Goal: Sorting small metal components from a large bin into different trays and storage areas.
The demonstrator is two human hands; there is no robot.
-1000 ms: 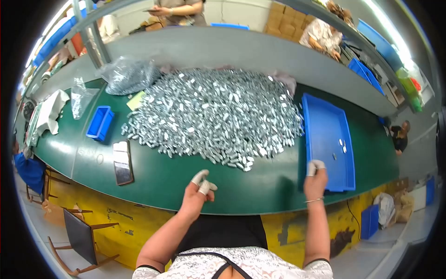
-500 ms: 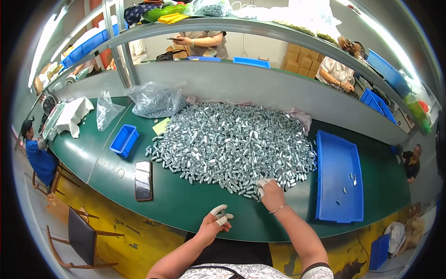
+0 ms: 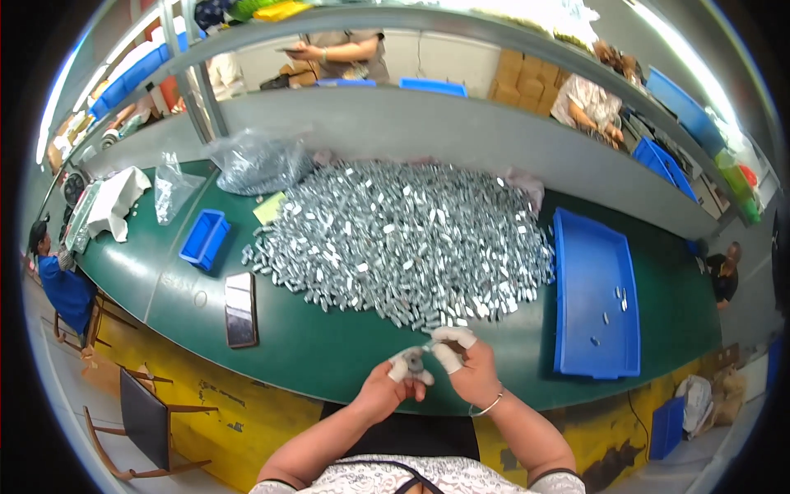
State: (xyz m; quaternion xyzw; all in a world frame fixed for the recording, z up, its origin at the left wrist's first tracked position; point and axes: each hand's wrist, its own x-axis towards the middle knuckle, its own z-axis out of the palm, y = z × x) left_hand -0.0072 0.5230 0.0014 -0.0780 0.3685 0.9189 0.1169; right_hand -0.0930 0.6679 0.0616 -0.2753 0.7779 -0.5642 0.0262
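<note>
Silvery small metal piece between both hands' fingertips.

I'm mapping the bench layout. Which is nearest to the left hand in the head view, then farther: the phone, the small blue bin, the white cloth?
From the left hand:
1. Phone, lying flat to its left.
2. Small blue bin, beyond the phone.
3. White cloth, far left end.
</note>
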